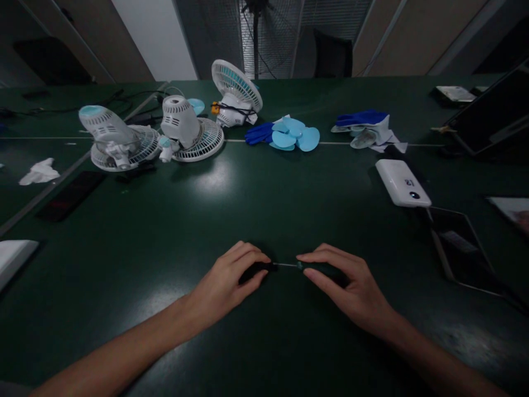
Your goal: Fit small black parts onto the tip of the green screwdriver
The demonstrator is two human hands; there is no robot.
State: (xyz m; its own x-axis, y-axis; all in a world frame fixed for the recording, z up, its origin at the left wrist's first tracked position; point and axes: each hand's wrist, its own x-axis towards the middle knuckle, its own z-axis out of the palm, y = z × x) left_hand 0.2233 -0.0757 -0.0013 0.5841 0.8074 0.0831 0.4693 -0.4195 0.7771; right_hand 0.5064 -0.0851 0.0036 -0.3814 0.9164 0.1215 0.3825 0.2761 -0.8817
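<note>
Just above the green tabletop, or resting on it, a screwdriver [286,265] lies sideways between my two hands. My right hand [351,278] has its fingers and thumb closed around the dark green handle. The thin metal shaft points left and meets a small black piece [269,267] pinched between the thumb and fingers of my left hand [231,273]. Most of that piece is hidden under the left fingers, and its kind is not clear.
White desk fans [182,121] lie at the back left, beside another fan [237,94]. A light-blue fan blade [295,134] rests by blue gloves [259,133]. Further right are more gloves [366,127], a white power bank [403,183] and a dark-screened tablet [465,248].
</note>
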